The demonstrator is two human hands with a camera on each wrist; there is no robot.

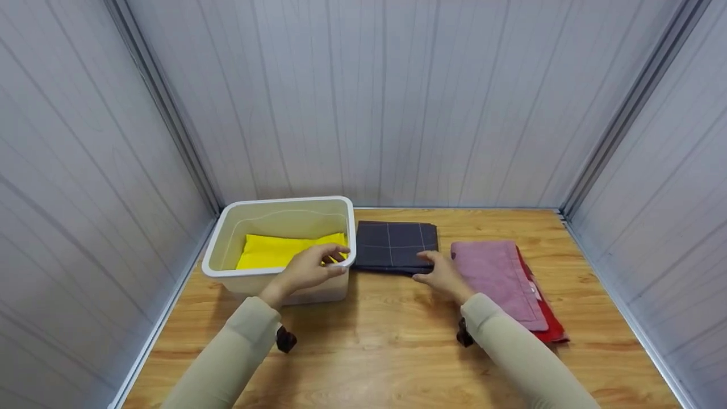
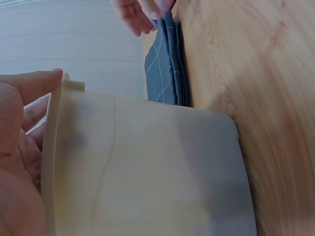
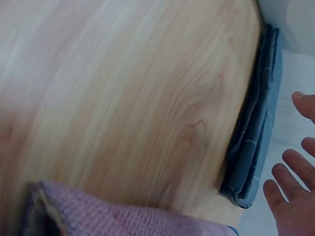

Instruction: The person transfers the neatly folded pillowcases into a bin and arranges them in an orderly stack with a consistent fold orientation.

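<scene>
Left hand: curled over the near rim of the white plastic rectangular bin, gripping it.
Right hand: fingers relaxed, touching the near right corner of the folded dark grey checked cloth, holding nothing.
Cloth position: between both hands on the wooden counter.
Technique: steady bin; pinch all layers together.

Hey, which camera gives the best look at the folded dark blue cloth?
The head view: the dark blue cloth lies whole on the table, between the white bin and the pink towel. The left wrist view shows only its layered edge beyond the bin, the right wrist view its edge on the wood.
</scene>
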